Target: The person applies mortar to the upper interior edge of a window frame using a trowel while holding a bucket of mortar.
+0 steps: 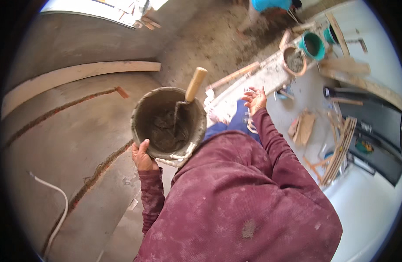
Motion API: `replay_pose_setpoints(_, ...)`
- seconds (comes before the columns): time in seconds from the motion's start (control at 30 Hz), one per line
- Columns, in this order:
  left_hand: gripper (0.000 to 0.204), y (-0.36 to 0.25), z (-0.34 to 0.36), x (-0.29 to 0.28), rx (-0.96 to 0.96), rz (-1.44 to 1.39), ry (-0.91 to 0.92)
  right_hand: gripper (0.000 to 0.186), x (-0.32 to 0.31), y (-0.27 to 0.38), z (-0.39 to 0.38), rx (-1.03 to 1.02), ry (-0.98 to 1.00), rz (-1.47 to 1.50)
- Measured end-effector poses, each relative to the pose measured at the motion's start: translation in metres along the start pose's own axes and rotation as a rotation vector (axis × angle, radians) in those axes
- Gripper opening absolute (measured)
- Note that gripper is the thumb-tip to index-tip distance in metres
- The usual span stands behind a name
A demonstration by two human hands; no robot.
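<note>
My left hand (143, 156) grips the rim of a grey bucket (136, 115), its thumb over the edge. Wet mortar (164, 135) lies in the bottom of the bucket. A trowel (195, 85) stands in it with the wooden handle sticking up past the far rim; its blade is mostly sunk in the mortar. The bucket's pale rope handle (177, 161) hangs over the side nearest me. Off to the right, my right hand (255, 100) is held out with fingers apart and nothing in it, above the plank by my legs.
A mortar-smeared plank (236, 94) runs away to the right, bearing an orange bucket (295, 62) and a green bucket (313, 46). Someone in a blue shirt (271, 4) bends at the far end. Wood scraps (341, 150) lie on the right; a white hose (57, 187) curves at left.
</note>
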State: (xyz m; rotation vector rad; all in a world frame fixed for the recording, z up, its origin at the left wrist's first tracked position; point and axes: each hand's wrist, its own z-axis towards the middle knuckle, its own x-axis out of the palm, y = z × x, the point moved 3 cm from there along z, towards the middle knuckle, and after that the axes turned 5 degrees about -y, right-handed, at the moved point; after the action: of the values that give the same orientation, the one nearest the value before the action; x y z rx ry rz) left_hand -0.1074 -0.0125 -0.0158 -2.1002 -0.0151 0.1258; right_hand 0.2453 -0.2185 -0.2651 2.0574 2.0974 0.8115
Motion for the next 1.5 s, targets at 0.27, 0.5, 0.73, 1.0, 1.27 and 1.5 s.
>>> replay_pose_setpoints(0.27, 0.016, -0.02, -0.016, 0.014, 0.266, 0.086, 0.076, 0.054, 0.208, 0.087, -0.15, -1.096, 0.889, -1.554)
replay_pose_setpoints(0.5, 0.035, -0.047, -0.035, 0.034, 0.465, 0.212, 0.075, 0.027, 0.234, 0.072, -0.178, -1.182, 1.226, -2.278)
replay_pose_setpoints(0.73, 0.034, -0.055, -0.033, 0.038, 0.424, -0.019, 0.037, 0.03, 0.242, 0.146, -0.247, -1.59, 1.18, -2.424)
replay_pose_setpoints(1.0, 0.037, -0.064, -0.052, 0.049, 0.503, 0.116, 0.126, 0.035, 0.267, 0.107, -0.261, -1.572, 1.24, -2.337)
replay_pose_setpoints(1.27, 0.035, -0.069, -0.077, 0.049, 0.586, 0.238, 0.087, 0.015, 0.237, 0.107, -0.244, -1.311, 1.622, -2.253)
replay_pose_setpoints(1.5, 0.038, -0.073, -0.071, 0.04, 0.607, 0.257, 0.004, 0.025, 0.225, 0.123, -0.256, -1.328, 1.591, -2.334)
